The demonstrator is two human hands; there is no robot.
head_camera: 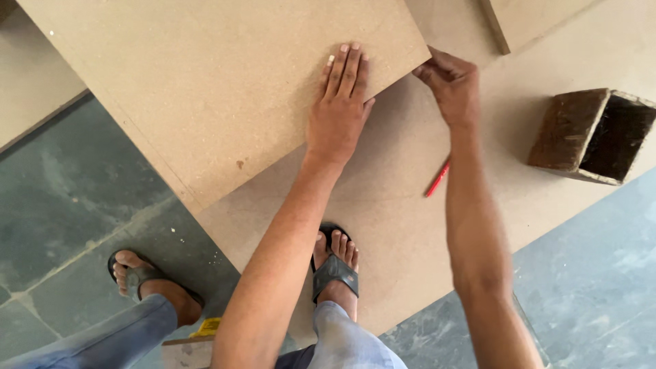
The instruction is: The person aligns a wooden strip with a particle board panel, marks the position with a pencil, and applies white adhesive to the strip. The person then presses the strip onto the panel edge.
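Fibreboard panel (pixel 205 89) under flat left hand (pixel 339 113), right hand (pixel 449 80) at corner

A smaller board (pixel 205 89) lies on a larger sheet (pixel 410 225) on the floor (pixel 61 198) — pencil (pixel 437 180) right of it, wooden box (pixel 591 135) farther right.

Top board (pixel 205 89): pressed fibreboard, tan, matt, fine-grained, smooth face with a few small dark specks. Lower sheet (pixel 410 225): same fibreboard, matt, slightly paler. Box (pixel 591 137): rough old wood, dark brown, worn faces, raw pale edges. Pencil (pixel 437 179): red, painted, slight sheen. Floor (pixel 68 198): grey-green stone tiles, mottled, dull, pale grout lines. Sandals (pixel 333 270): dark rubbery straps, matt. Trousers (pixel 102 338): blue denim cloth.
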